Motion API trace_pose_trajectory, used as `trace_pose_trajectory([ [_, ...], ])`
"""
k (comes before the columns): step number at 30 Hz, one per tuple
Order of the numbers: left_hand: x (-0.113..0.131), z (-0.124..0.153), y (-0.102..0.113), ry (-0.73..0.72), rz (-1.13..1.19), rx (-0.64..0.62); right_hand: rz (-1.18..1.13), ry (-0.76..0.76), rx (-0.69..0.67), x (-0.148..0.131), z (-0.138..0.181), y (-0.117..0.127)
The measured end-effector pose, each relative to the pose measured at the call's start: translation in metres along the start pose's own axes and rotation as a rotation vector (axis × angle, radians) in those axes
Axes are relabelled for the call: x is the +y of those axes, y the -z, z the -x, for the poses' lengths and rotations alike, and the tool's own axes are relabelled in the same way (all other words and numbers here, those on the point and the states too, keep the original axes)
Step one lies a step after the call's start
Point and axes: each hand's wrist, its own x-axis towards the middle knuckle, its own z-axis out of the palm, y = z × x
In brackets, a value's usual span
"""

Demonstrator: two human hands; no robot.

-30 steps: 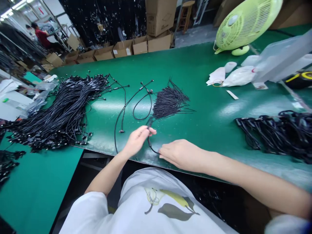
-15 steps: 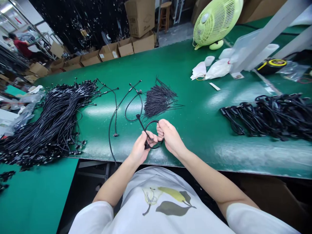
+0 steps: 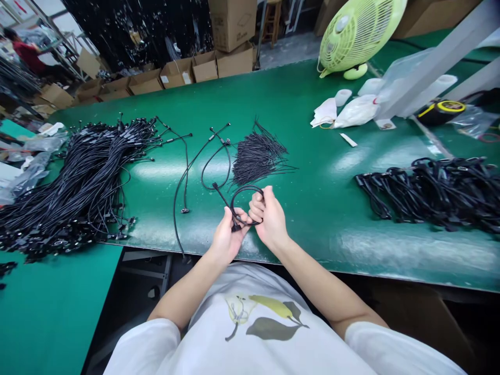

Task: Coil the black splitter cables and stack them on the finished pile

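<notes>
A thin black cable (image 3: 238,190) is bent into a round coil between my hands, just above the green table near its front edge. My left hand (image 3: 226,237) pinches the lower left of the coil, where a dark connector shows at the fingers. One cable end with a plug sticks out up and to the left. My right hand (image 3: 270,216) is closed around the coil's right side, fingers curled. Beyond the hands lies a heap of short black ties (image 3: 258,156). Left of it, loose black cables (image 3: 186,172) with connectors lie in open curves.
A large pile of long black cables (image 3: 86,177) covers the table's left side. Coiled cable bundles (image 3: 429,192) lie in a row at the right. Farther back stand a green fan (image 3: 357,39), a tape measure (image 3: 441,112) and cardboard boxes (image 3: 177,73). A person (image 3: 29,54) sits far left.
The coil has grown rounder, with another turn visible. My right hand has tipped more upright around its right side, and my left hand still pinches the lower left.
</notes>
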Motion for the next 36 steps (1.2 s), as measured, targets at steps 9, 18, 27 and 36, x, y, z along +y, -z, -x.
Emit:
trace_pose_trajectory([
  [9, 0.016, 0.007, 0.015, -0.137, -0.527, -0.292, 0.043, -0.177, -0.226, -0.027, 0.003, 0.000],
  [18, 0.011, 0.010, 0.030, -0.126, -1.112, -0.397, 0.160, 0.049, -0.106, -0.007, 0.015, -0.001],
  [27, -0.008, 0.012, 0.016, 0.127, -0.634, -0.436, 0.164, 0.019, -0.178, -0.013, 0.005, -0.001],
  [36, -0.004, 0.019, -0.009, 0.333, -0.328, -0.300, 0.118, -0.032, -0.226, -0.021, -0.008, 0.003],
])
